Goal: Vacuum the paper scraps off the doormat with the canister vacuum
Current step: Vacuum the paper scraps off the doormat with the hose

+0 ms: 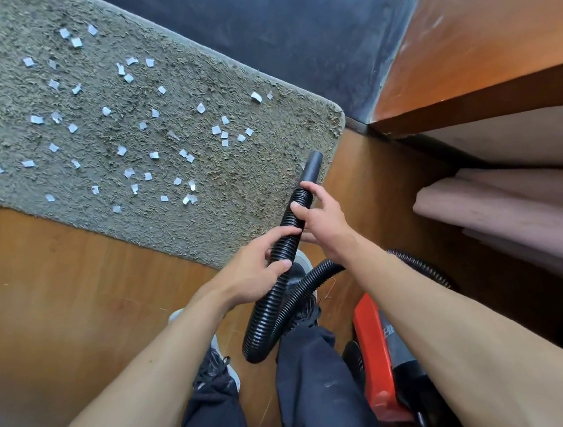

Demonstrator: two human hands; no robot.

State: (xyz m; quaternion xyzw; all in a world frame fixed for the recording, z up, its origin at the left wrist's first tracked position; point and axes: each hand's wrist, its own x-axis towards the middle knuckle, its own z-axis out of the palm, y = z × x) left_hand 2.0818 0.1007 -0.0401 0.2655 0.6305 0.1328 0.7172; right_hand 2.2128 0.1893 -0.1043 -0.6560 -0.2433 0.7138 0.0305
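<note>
The left hand (256, 272) and right hand (323, 218) both grip one black hose (269, 312). More than forty paper scraps (153, 155) lie on one doormat (236, 190). One red vacuum (372, 352) sits behind.

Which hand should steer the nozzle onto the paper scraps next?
Right. The right hand grips the hose just behind the nozzle, close to the doormat edge; the left hand holds farther back, likely better for managing slack.

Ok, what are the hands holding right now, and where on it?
Both hands grip the black ribbed vacuum hose: the right hand just behind the smooth nozzle, the left hand a little further down the ribbed section.
</note>
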